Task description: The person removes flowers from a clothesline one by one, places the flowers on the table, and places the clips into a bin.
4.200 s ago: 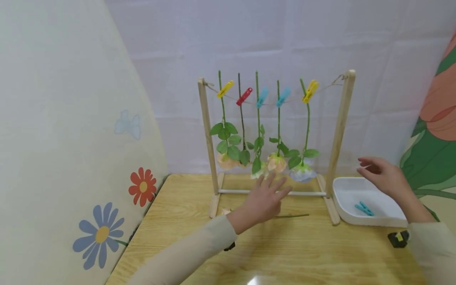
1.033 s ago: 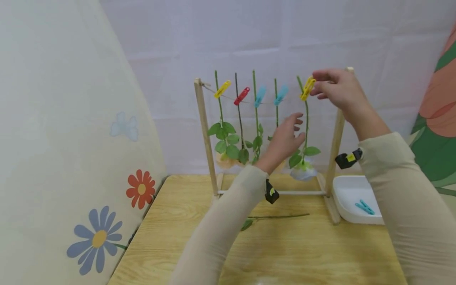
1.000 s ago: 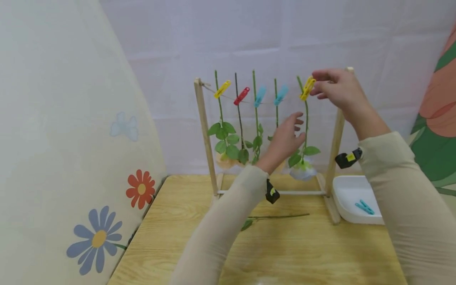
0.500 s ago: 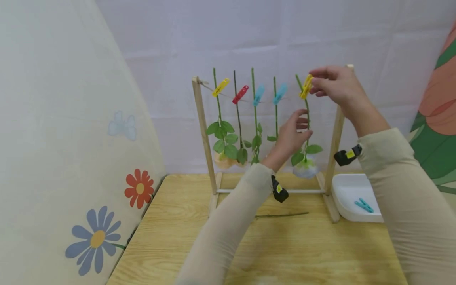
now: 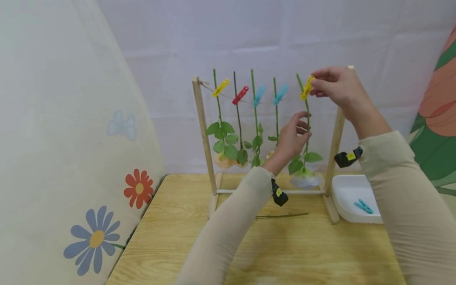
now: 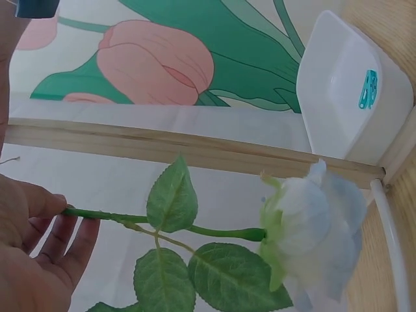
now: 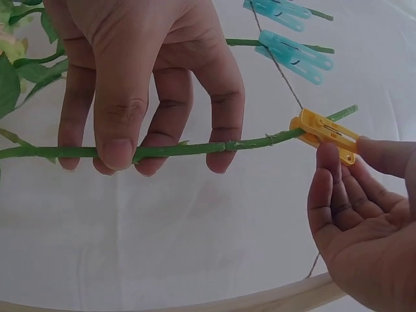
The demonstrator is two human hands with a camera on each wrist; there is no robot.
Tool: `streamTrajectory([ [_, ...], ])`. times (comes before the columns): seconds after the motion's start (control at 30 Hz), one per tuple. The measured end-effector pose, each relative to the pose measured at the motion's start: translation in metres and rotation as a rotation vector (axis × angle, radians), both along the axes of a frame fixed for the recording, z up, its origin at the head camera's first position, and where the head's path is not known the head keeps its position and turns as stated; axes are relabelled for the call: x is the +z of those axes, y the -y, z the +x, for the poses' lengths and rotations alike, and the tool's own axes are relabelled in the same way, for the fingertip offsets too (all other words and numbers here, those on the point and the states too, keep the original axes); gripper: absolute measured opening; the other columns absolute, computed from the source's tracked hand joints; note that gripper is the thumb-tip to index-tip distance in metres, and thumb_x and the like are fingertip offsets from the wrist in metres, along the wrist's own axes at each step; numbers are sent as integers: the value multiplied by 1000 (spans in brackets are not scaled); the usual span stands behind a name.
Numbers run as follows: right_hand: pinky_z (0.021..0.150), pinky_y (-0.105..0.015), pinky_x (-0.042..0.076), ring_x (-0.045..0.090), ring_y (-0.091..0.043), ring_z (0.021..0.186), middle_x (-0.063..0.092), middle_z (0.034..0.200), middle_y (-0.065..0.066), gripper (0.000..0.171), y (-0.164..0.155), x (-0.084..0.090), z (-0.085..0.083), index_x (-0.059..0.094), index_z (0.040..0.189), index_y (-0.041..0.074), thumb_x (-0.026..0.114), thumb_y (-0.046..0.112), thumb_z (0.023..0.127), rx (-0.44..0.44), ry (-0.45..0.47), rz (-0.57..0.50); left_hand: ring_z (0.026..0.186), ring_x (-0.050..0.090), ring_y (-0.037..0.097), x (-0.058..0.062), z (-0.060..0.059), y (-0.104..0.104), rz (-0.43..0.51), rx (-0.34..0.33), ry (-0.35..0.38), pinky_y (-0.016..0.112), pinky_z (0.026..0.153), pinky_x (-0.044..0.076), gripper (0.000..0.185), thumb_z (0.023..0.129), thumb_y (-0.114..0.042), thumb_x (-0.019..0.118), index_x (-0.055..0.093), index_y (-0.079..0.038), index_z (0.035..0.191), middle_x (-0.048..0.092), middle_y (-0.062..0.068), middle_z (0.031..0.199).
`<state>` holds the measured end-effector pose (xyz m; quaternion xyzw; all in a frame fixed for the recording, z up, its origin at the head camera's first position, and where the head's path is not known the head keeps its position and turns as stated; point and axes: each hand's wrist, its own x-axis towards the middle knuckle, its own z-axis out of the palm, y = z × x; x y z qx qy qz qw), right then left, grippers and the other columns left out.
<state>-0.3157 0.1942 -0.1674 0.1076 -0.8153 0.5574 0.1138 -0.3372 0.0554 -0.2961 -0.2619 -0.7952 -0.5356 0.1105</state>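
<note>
A wooden rack (image 5: 201,130) carries a string with several flowers hung head down by pegs. My left hand (image 5: 303,126) grips the green stem (image 7: 195,151) of the rightmost flower, a white one (image 5: 305,179), about halfway down. In the left wrist view the stem meets my fingers (image 6: 62,224) and the white flower (image 6: 312,234) hangs beyond its leaves. My right hand (image 5: 314,85) pinches the yellow peg (image 5: 307,88) that clamps this stem to the string. The right wrist view shows the yellow peg (image 7: 325,133) between thumb and fingertips (image 7: 328,162).
To the left on the string hang another yellow peg (image 5: 221,87), a red one (image 5: 240,95) and two blue ones (image 5: 259,95). A bare stem (image 5: 281,216) lies on the wooden table (image 5: 171,237). A white tray (image 5: 343,194) at the right holds a teal peg (image 5: 364,206).
Both hands rose from low over the table to the rightmost flower. In the last second my left fingers curled round its stem, and the right hand stayed on the yellow peg.
</note>
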Motion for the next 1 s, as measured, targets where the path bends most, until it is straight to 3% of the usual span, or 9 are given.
streamTrajectory([
  [0.2, 93, -35, 46, 61, -12, 90, 64, 102, 2, 46, 1, -1, -1, 55, 129, 8, 59, 33, 90, -10, 9, 6, 83, 61, 7, -2, 1, 3, 10, -7, -23, 16, 65, 52, 49, 88, -3, 62, 46, -22, 130, 60, -1, 97],
  [0.33, 82, -25, 50, 61, -10, 83, 64, 97, 5, 41, 1, -2, -2, 57, 124, 7, 58, 30, 90, -11, -16, 7, 84, 62, 9, -1, 1, 5, 7, -20, -44, 16, 66, 52, 49, 88, -2, 60, 45, -20, 132, 60, 2, 98],
  [0.53, 61, -16, 51, 59, -7, 63, 63, 88, 4, 21, 2, -4, -2, 62, 107, 8, 62, 17, 89, -27, -34, -135, 84, 62, 10, -2, 2, 5, -8, -10, -53, 15, 66, 51, 51, 88, -2, 60, 44, -19, 134, 60, 3, 99],
  [0.8, 56, -16, 47, 53, -10, 63, 61, 81, 1, 8, 3, -3, -1, 64, 92, 10, 67, 13, 85, -99, -145, -317, 85, 62, 8, -1, 7, 6, -53, 15, -68, 14, 67, 50, 52, 88, -4, 61, 43, -18, 135, 60, 1, 100],
  [1.0, 59, -17, 45, 50, -11, 67, 60, 84, 0, 14, -1, -1, 1, 63, 98, 9, 66, 13, 85, -115, -173, -389, 85, 62, 8, 1, 11, 11, -50, -4, -79, 15, 66, 50, 53, 88, -4, 61, 42, -19, 135, 61, 1, 101],
])
